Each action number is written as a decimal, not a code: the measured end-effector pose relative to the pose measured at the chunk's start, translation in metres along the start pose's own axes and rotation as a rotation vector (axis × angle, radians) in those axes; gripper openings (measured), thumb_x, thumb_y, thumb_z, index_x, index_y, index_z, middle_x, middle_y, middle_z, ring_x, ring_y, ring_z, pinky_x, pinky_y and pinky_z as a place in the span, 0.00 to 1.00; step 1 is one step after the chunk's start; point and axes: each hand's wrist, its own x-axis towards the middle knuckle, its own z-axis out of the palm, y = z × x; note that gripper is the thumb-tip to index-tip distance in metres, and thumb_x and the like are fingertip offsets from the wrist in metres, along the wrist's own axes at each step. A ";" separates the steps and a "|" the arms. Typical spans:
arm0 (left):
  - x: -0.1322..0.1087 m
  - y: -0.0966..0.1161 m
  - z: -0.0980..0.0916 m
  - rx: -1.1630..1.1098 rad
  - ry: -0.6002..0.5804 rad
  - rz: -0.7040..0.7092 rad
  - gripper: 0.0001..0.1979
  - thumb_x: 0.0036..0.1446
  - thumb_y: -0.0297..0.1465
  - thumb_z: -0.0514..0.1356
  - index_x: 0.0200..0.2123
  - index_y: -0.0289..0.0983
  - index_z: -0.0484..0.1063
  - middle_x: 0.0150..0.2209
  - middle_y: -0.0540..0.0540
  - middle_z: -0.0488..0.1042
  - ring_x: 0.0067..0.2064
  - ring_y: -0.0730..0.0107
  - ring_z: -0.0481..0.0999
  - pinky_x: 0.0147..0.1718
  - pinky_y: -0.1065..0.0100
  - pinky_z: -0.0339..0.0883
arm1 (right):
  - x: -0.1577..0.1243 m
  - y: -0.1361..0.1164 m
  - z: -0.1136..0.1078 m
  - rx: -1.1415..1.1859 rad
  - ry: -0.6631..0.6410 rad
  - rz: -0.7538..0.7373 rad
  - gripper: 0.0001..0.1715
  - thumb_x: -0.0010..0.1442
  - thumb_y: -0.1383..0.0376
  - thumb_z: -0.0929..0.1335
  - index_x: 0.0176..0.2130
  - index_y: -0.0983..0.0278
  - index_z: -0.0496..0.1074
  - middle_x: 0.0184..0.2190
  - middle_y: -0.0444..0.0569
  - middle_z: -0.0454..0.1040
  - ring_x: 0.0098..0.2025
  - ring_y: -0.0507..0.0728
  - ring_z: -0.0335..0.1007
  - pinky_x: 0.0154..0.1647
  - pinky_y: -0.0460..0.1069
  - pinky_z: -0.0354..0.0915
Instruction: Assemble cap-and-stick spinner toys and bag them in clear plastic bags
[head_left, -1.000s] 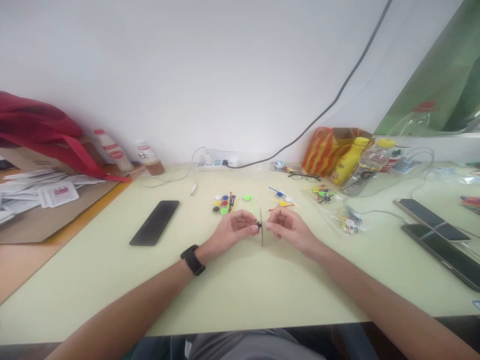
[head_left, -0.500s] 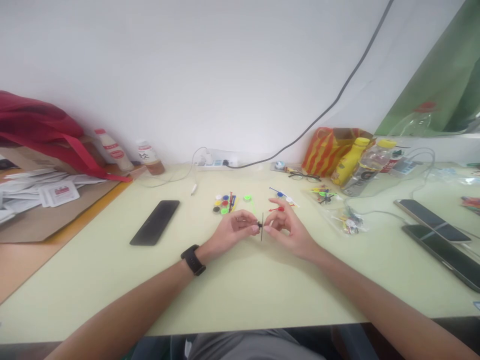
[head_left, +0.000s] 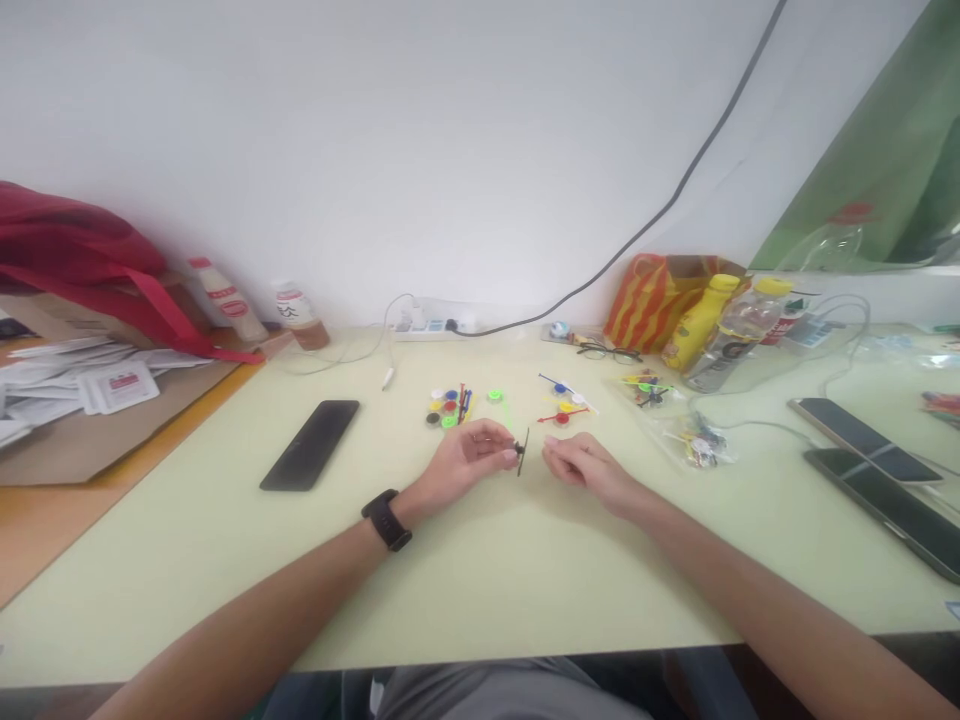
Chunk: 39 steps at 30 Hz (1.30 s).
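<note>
A small black spinner piece [head_left: 520, 451] with a thin black pointer is pinched between the thumb and fingers of my left hand [head_left: 478, 455], above the table. The pointer stands nearly upright and leans slightly to the right at the top. My right hand [head_left: 589, 468] is just to the right of the pointer, apart from it, fingers curled in against the thumb; nothing shows in it. Beyond my left hand lie several coloured round bases [head_left: 442, 407] and thin sticks [head_left: 466, 403]. A green spinner [head_left: 496, 397] lies behind the hands, with a red spinner [head_left: 561, 419] and a blue spinner [head_left: 559, 388] farther right.
A dark phone [head_left: 309, 446] lies left; two more phones [head_left: 862, 440] lie right. Clear bags [head_left: 694, 445] of coloured parts, eyeglasses [head_left: 609, 353], a yellow bottle [head_left: 699, 322] and a striped bag [head_left: 637, 300] stand or lie back right. A power strip [head_left: 427, 328] sits against the wall.
My right hand has drawn back to the right from the black pointer, and its raised fingers have curled in. The pointer has tilted slightly. My left hand keeps its hold in place.
</note>
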 end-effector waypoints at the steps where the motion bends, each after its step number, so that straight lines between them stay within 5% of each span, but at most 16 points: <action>1: 0.000 0.000 0.000 -0.001 -0.004 -0.002 0.15 0.56 0.35 0.73 0.41 0.34 0.75 0.37 0.43 0.79 0.39 0.66 0.80 0.44 0.64 0.74 | 0.001 0.000 0.000 0.006 0.050 -0.015 0.34 0.71 0.45 0.63 0.21 0.61 0.62 0.19 0.41 0.54 0.23 0.52 0.49 0.28 0.51 0.50; 3: 0.000 0.000 0.000 -0.002 -0.014 0.000 0.15 0.57 0.35 0.73 0.42 0.34 0.75 0.37 0.43 0.79 0.40 0.65 0.80 0.44 0.63 0.74 | 0.001 0.000 0.002 0.021 0.154 -0.053 0.21 0.68 0.45 0.67 0.38 0.60 0.71 0.24 0.40 0.59 0.26 0.53 0.53 0.28 0.49 0.52; 6: 0.000 0.000 0.000 -0.005 -0.021 0.012 0.15 0.57 0.35 0.73 0.42 0.34 0.75 0.37 0.43 0.79 0.40 0.65 0.80 0.45 0.62 0.75 | 0.000 0.000 0.007 0.026 0.209 -0.099 0.29 0.66 0.47 0.70 0.60 0.55 0.63 0.30 0.41 0.63 0.29 0.54 0.58 0.31 0.49 0.58; 8: 0.000 0.001 0.001 -0.007 -0.018 0.014 0.15 0.57 0.35 0.73 0.42 0.34 0.75 0.37 0.43 0.79 0.40 0.65 0.80 0.46 0.62 0.75 | -0.001 0.000 0.008 0.003 0.219 -0.101 0.27 0.67 0.47 0.69 0.59 0.54 0.66 0.33 0.43 0.65 0.30 0.54 0.60 0.33 0.50 0.59; 10: 0.000 0.001 0.001 -0.004 -0.008 0.010 0.15 0.57 0.35 0.73 0.42 0.34 0.75 0.37 0.43 0.79 0.40 0.64 0.81 0.46 0.62 0.75 | -0.001 0.001 0.007 -0.013 0.161 -0.068 0.22 0.70 0.45 0.65 0.44 0.58 0.74 0.30 0.44 0.65 0.29 0.54 0.59 0.33 0.51 0.59; 12: 0.000 0.000 0.000 -0.005 0.006 0.006 0.16 0.56 0.36 0.74 0.41 0.34 0.76 0.37 0.43 0.80 0.40 0.64 0.81 0.45 0.62 0.75 | -0.001 0.001 0.004 -0.016 0.061 -0.041 0.35 0.72 0.43 0.59 0.24 0.61 0.67 0.22 0.43 0.60 0.25 0.53 0.55 0.31 0.52 0.57; 14: 0.001 -0.001 0.000 -0.011 0.008 0.000 0.16 0.56 0.35 0.74 0.41 0.34 0.76 0.37 0.43 0.80 0.40 0.64 0.81 0.46 0.62 0.75 | 0.000 0.002 0.002 -0.010 0.029 -0.054 0.40 0.72 0.42 0.58 0.17 0.61 0.56 0.18 0.42 0.55 0.23 0.52 0.51 0.30 0.52 0.54; 20: 0.001 -0.004 -0.002 -0.015 -0.018 -0.004 0.15 0.57 0.34 0.73 0.42 0.34 0.75 0.38 0.43 0.79 0.41 0.65 0.81 0.46 0.63 0.75 | 0.003 0.000 0.007 0.097 0.165 -0.057 0.23 0.62 0.47 0.74 0.33 0.61 0.67 0.28 0.42 0.66 0.28 0.52 0.60 0.31 0.49 0.59; 29: 0.000 -0.001 0.000 0.004 -0.061 -0.014 0.14 0.58 0.35 0.72 0.42 0.34 0.76 0.40 0.42 0.80 0.43 0.63 0.81 0.46 0.63 0.75 | 0.003 0.005 0.013 0.007 0.132 -0.053 0.19 0.61 0.51 0.75 0.42 0.59 0.70 0.38 0.48 0.76 0.34 0.56 0.72 0.36 0.51 0.67; 39: 0.000 0.000 0.001 -0.006 0.005 0.004 0.15 0.56 0.35 0.73 0.41 0.34 0.76 0.38 0.44 0.79 0.41 0.65 0.81 0.47 0.62 0.75 | 0.002 0.007 0.014 0.085 0.229 -0.029 0.35 0.65 0.50 0.72 0.64 0.53 0.59 0.37 0.43 0.69 0.31 0.53 0.65 0.34 0.50 0.65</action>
